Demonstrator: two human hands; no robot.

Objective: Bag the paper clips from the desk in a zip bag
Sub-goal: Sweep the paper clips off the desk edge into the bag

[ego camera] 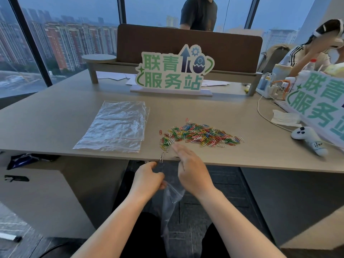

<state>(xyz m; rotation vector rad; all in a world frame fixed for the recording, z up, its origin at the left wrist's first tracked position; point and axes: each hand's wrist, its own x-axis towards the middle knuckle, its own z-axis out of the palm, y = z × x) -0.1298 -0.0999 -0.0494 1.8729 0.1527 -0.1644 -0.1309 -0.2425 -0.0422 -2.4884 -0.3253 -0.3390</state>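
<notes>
head | left hand [149,178] pinches zip bag [172,200] hanging vertical | right hand [191,171] fingers straight

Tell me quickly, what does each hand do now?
Left hand: pinches the clear plastic zip bag.
Right hand: open, fingers straight, holds nothing.

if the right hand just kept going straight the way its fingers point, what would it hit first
Most likely the near-left edge of the paper clip pile. The right hand has straight fingers aimed up and left over the desk edge, their tips almost at the nearest clips. Their height above the desk is unclear.
</notes>
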